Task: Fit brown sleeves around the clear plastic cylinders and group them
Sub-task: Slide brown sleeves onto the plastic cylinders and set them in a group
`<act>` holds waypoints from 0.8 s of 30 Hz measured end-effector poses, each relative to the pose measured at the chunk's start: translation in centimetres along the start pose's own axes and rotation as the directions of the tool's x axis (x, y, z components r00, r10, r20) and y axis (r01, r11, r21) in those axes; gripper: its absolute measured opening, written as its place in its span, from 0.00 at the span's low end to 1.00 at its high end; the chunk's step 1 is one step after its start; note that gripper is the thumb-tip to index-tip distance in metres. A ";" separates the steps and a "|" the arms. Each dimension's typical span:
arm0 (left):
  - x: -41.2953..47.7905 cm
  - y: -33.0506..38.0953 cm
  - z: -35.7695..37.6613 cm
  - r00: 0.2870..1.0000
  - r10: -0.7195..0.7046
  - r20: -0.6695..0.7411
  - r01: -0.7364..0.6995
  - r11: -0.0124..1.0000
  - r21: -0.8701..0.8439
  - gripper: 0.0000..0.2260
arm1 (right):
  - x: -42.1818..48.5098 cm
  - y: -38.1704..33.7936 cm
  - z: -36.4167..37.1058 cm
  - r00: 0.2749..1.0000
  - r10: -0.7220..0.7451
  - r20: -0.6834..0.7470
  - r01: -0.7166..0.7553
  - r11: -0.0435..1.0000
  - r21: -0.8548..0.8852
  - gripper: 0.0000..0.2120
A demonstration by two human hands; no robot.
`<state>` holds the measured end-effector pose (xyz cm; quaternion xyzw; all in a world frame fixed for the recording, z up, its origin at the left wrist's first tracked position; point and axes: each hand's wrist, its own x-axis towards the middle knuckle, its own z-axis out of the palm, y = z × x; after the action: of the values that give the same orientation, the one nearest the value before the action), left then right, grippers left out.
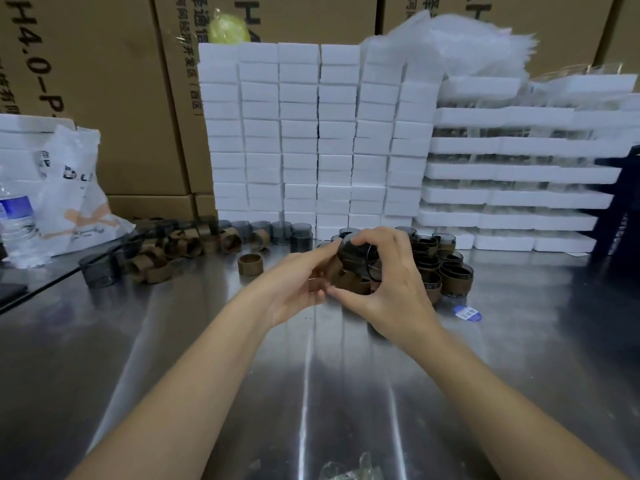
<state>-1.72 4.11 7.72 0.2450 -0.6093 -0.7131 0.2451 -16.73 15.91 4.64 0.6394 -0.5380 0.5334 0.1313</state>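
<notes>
I see both hands meeting above the metal table (311, 393), a little in front of the middle. The left hand (298, 289) comes from the left side, and its fingers are curled and pinch the clear cylinder (358, 252) at the upper edge. The right hand (394, 282) is curved around the same cylinder from the right, with fingers over the top and the thumb under it. The cylinder is tilted, lifted off the table, and the brown sleeve (351, 282) sits at its lower part between the two hands. How far the sleeve is pushed on, I cannot tell, because the fingers cover it.

Just behind and to the right of the hands stands the group of sleeved cylinders (446, 271), close together and upright. One loose sleeve (250, 264) stands alone on the table, left of the hands. Further left lies a pile of sleeves (166, 251), and behind it a row of bare cylinders (277, 232).

At the back rises a wall of white foam blocks (311, 133), with foam trays (512, 171) stacked beside it on the right and cardboard boxes (86, 81) behind. A water bottle (15, 220) and a plastic bag (76, 202) are at the far left. A small blue label (467, 312) lies on the table near the right hand.
</notes>
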 end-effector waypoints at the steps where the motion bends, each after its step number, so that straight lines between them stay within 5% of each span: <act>1: -0.2 0.1 -0.1 0.999 0.014 0.037 -0.015 0.999 0.031 0.16 | 0.1 -0.3 0.0 0.999 0.024 -0.046 -0.024 1.000 0.001 0.35; 5: -0.6 0.0 -0.4 0.973 0.117 0.198 -0.148 0.978 0.147 0.21 | 0.6 -1.1 -0.1 0.962 0.185 -0.199 -0.177 0.982 0.058 0.36; 10: -0.4 -0.2 0.5 0.964 0.265 0.008 -0.259 0.936 0.238 0.17 | 0.8 -1.3 -0.2 0.935 0.316 -0.159 -0.285 0.940 0.189 0.35; 13: -0.1 -0.5 1.2 0.968 0.245 -0.060 -0.225 0.944 0.240 0.25 | 0.8 -1.6 0.0 0.937 0.320 -0.138 -0.281 0.928 0.245 0.32; 16: -0.4 -0.3 1.9 0.979 0.190 -0.070 -0.178 0.973 0.145 0.20 | 0.9 -1.6 -0.3 0.943 0.295 -0.156 -0.249 0.933 0.260 0.30; 19: -0.9 -0.3 2.8 0.982 0.162 -0.097 -0.156 0.985 0.069 0.33 | 0.9 -1.5 -0.6 0.949 0.283 -0.141 -0.238 0.933 0.269 0.28; 24: -1.1 -0.2 3.1 0.981 0.165 -0.100 -0.157 0.984 0.086 0.38 | 0.5 -1.8 -0.2 0.959 0.236 -0.155 -0.194 0.949 0.247 0.26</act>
<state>-2.90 7.17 7.98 0.2418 -0.6405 -0.6527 0.3245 -15.42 16.49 5.84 0.5361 -0.5251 0.6593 0.0462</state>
